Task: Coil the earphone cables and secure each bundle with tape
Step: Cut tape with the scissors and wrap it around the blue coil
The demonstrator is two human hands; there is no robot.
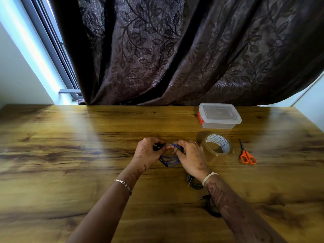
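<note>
The left hand (147, 151) and right hand (191, 155) meet over the table (70, 155), both curled onto the top of a coiled blue cable (171, 160); the left hand grips the coil's upper left, where a black end piece (156, 147) sticks out past its fingers; the right hand pinches the coil's upper right; the loops hang down between the two palms, with a dark plug (164, 163) at the lower left of the coil; whether a strip of tape lies on the coil between the thumbs cannot be told; the tape (226, 146) sits just right of the right hand, lying flat; scissors (247, 156) with orange handles lie further right, beyond the tape; a clear lidded box (219, 115) stands past the tape, far from the hands; one coiled black cable (192, 182) lies just beside the right wrist, partly under it; a second black cable (209, 206) lies beside the right forearm, its plug pointing left; a dark curtain (175, 50) hangs behind the table.
</note>
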